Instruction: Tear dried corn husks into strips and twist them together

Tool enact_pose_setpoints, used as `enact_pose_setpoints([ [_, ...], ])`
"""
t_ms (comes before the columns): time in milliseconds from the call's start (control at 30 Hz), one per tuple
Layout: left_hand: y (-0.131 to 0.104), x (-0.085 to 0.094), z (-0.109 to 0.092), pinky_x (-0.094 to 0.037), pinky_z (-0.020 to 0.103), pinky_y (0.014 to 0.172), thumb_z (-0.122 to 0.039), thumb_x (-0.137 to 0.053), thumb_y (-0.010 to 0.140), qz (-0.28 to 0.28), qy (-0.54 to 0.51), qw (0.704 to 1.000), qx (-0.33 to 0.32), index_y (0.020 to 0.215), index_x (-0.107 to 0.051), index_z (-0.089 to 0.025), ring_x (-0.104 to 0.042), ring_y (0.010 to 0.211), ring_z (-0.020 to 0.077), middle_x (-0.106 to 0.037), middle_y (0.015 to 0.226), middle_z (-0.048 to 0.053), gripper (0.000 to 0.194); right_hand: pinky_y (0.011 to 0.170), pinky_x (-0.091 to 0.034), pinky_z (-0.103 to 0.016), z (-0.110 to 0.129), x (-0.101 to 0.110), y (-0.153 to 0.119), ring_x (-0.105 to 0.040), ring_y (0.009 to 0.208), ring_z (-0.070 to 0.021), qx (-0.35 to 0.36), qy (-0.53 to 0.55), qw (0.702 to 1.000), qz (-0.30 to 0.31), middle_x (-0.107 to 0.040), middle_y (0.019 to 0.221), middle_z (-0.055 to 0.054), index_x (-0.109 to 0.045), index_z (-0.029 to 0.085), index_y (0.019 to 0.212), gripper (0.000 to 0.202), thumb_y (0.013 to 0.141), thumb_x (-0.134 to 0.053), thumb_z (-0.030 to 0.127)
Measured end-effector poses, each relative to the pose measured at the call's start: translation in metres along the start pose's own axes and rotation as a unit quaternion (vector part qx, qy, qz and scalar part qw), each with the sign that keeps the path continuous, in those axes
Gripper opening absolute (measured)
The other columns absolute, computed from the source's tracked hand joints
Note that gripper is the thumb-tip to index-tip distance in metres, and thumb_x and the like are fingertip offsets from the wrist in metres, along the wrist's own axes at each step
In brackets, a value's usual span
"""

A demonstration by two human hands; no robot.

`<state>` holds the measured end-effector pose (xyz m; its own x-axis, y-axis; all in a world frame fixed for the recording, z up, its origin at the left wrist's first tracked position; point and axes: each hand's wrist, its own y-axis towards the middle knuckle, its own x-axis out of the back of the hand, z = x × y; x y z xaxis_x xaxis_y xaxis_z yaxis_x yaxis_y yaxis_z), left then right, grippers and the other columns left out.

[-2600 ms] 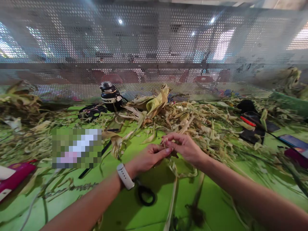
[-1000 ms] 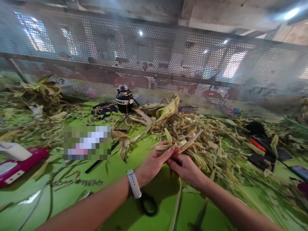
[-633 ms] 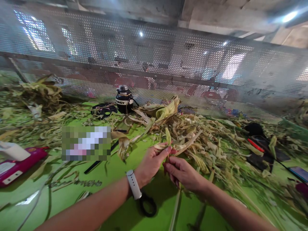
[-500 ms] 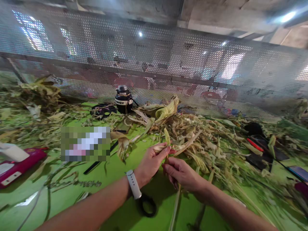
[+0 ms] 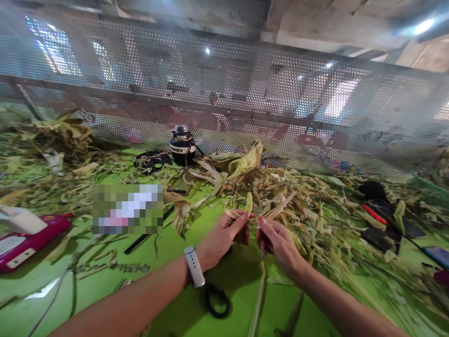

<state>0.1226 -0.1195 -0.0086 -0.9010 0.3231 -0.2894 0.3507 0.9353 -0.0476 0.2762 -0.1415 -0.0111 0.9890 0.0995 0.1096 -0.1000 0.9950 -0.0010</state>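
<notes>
My left hand [image 5: 228, 234], with a white band on the wrist, is closed in a pinch on a small yellow-green husk piece [image 5: 249, 203] that stands up above the fingertips. Just to the right, my right hand [image 5: 277, 241] has its thumb and fingers pressed together; what lies between them is too small to make out. A narrow gap separates the two hands. Below my right hand a long pale strip [image 5: 259, 295] runs down the green table [image 5: 168, 292].
Dry husks [image 5: 315, 220] are heaped behind and to the right. A black jar [image 5: 182, 147] stands at the back. Left are a magenta power strip [image 5: 42, 238] and a black blade-like strip [image 5: 140, 241]. A black ring [image 5: 217, 302] lies near my left wrist; a red-handled item [image 5: 374, 214] lies right.
My right hand has moved up and to the right, apart from my left hand. My left hand still pinches the husk piece, now slightly lower in view.
</notes>
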Motion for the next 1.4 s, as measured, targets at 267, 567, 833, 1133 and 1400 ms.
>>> enact_pose_setpoints([
  [267,0.008,0.005,-0.003,-0.035,0.02,0.05,-0.031,-0.063,0.076,0.005,-0.015,1.0,-0.01,0.069,-0.06,-0.019,-0.041,0.049,0.0094,-0.048,0.052,-0.005,0.015,0.037,-0.03,-0.02,0.0,-0.002,-0.004,-0.037,0.034,-0.0068,0.047,-0.036,0.998,-0.025,-0.04,0.04,0.006,-0.05,0.017,0.056,0.048,0.083,-0.048,0.057],
  [567,0.012,0.017,0.0,-0.018,0.013,0.036,-0.028,-0.047,0.087,0.106,-0.28,0.939,0.172,0.077,-0.059,-0.014,-0.011,0.036,0.0056,-0.02,0.038,-0.011,0.021,0.074,-0.045,-0.031,0.008,0.01,-0.002,-0.054,0.09,-0.0196,0.195,-0.222,0.951,-0.087,-0.057,0.101,-0.008,-0.061,0.02,0.102,0.033,0.091,-0.038,0.041],
  [833,0.007,0.01,0.004,-0.021,0.018,0.04,-0.038,-0.057,0.08,0.093,-0.173,0.968,0.157,0.078,-0.062,-0.017,-0.018,0.036,0.005,-0.03,0.039,-0.009,0.021,0.077,-0.039,-0.033,0.003,-0.004,-0.004,-0.054,0.077,-0.0184,0.249,-0.394,0.885,-0.017,-0.061,0.075,-0.003,-0.06,0.02,0.079,0.017,0.089,-0.049,0.028],
  [1133,0.007,0.019,-0.015,-0.036,0.02,0.051,-0.032,-0.076,0.064,0.093,-0.003,0.993,0.067,0.088,-0.063,-0.016,-0.047,0.05,0.0073,-0.055,0.06,-0.004,0.031,0.051,-0.035,-0.022,-0.001,-0.001,-0.001,-0.044,0.052,-0.0114,0.166,-0.31,0.936,0.029,-0.05,0.061,0.003,-0.045,0.021,0.074,0.013,0.086,-0.041,0.018],
  [1400,0.011,0.019,-0.017,-0.039,0.021,0.058,-0.029,-0.067,0.072,0.074,0.156,0.984,-0.047,0.079,-0.066,-0.016,-0.05,0.061,0.0107,-0.061,0.068,-0.001,0.015,0.048,-0.028,-0.022,0.008,0.001,-0.002,-0.038,0.05,-0.0102,0.148,-0.323,0.932,0.066,-0.042,0.055,0.005,-0.046,0.02,0.069,0.018,0.086,-0.046,0.024],
])
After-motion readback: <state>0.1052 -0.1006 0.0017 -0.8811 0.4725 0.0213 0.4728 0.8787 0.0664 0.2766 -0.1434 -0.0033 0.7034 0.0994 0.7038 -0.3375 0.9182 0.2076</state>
